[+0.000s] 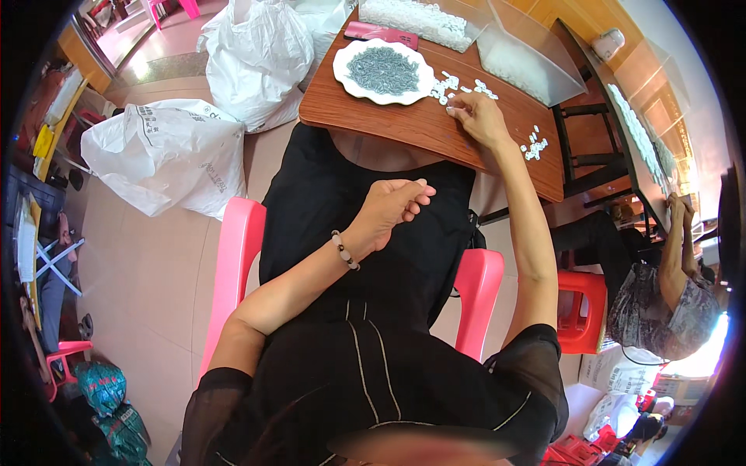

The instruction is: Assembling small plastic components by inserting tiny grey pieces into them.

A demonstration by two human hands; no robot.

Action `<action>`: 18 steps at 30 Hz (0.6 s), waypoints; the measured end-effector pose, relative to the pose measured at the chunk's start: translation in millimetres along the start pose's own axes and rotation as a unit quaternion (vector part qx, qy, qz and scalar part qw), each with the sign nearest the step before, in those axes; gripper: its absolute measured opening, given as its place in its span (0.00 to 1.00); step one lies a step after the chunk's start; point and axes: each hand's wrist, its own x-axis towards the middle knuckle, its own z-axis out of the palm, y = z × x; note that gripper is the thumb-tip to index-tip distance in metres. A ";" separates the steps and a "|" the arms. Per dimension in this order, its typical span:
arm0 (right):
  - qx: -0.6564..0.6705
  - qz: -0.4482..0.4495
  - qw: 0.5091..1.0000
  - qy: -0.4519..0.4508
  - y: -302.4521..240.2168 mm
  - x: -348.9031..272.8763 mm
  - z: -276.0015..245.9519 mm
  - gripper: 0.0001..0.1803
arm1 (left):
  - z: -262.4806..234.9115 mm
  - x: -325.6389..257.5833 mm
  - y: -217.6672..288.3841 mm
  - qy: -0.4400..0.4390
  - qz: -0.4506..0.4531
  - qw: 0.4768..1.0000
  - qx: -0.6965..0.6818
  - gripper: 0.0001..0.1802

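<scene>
My left hand point(388, 208) hovers over my lap with its thumb pressed to curled fingers; whatever it may hold is too small to make out. On the brown wooden table, my right hand point(480, 119) pinches a small white plastic piece between thumb and forefinger. Loose white plastic pieces point(444, 87) lie just beyond those fingertips. To the left stands a white scalloped plate point(343, 81) heaped with small, slender grey pieces point(382, 70), which look like metal screws or pins. Another little group of white pieces point(535, 146) lies right of my right wrist.
Clear-walled trays of white pieces point(420, 22) stand at the table's point(373, 124) back. A pink flat case point(381, 35) lies behind the plate. White sacks point(175, 155) stand on the floor at left. Pink chair arms point(478, 299) flank me. Another person point(660, 311) works at right.
</scene>
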 end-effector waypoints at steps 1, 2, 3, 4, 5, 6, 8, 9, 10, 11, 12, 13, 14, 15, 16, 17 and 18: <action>0.009 0.018 1.000 -0.003 -1.7 -0.8 0.2 0.09 | 0.0 -0.3 -0.1 -0.002 0.002 1.000 0.000 0.14; 0.009 0.018 1.000 -0.003 -2.9 -1.3 -0.2 0.09 | -0.2 0.2 -0.1 -0.002 0.001 1.000 -0.001 0.14; 0.004 0.018 1.000 -0.002 -4.3 -1.6 -0.9 0.08 | -0.7 0.8 -0.1 -0.003 0.003 1.000 0.002 0.14; -0.001 0.018 1.000 0.000 -5.6 -1.9 -1.3 0.08 | -1.3 1.2 -0.4 -0.003 0.005 1.000 0.004 0.13; 0.000 0.019 1.000 0.000 -6.9 -2.2 -1.1 0.08 | -2.0 1.6 -1.3 -0.003 0.004 1.000 0.005 0.13; 0.011 0.018 1.000 0.004 -6.7 -2.0 -1.0 0.08 | -2.4 2.6 -2.1 -0.004 0.000 1.000 0.006 0.13; 0.023 0.017 1.000 0.009 -6.9 -1.2 -0.4 0.08 | -3.2 4.1 -2.1 -0.004 -0.004 1.000 0.008 0.13; 0.023 0.008 1.000 0.011 -5.9 -0.9 1.5 0.08 | -4.1 4.1 -1.8 -0.004 -0.004 1.000 0.008 0.13; 0.024 -0.003 1.000 0.012 -5.5 -0.2 3.7 0.07 | -5.4 3.8 -1.2 -0.002 -0.003 1.000 0.009 0.14; 0.027 -0.006 1.000 0.012 -5.7 -0.8 6.1 0.07 | -6.6 3.6 -1.0 0.002 -0.001 1.000 0.010 0.14; 0.021 -0.028 0.998 0.044 -5.2 -1.9 10.1 0.07 | -8.1 3.4 -0.6 -0.001 0.002 1.000 0.006 0.14; 0.017 -0.053 0.996 0.076 -7.3 -1.8 13.1 0.06 | -10.6 3.0 0.5 -0.001 0.008 1.000 0.002 0.14; 0.036 -0.051 0.994 0.088 -9.2 -5.2 13.4 0.05 | -11.2 4.1 -0.8 0.001 0.013 1.000 0.013 0.14; 0.068 -0.053 0.992 0.090 -16.9 -9.1 11.9 0.05 | -12.0 4.1 -1.2 0.010 0.022 0.999 0.025 0.15; 0.099 -0.054 0.989 0.092 -27.1 -15.2 8.1 0.06 | -10.3 5.1 -0.2 0.022 0.020 0.999 0.045 0.15; 0.148 -0.046 0.982 0.112 -41.9 -24.0 3.9 0.06 | -8.5 6.1 0.4 0.023 0.025 0.998 0.054 0.15; 0.130 -0.063 0.978 0.149 -47.5 -32.1 4.6 0.05 | -6.7 5.7 1.5 0.013 0.040 0.997 0.059 0.15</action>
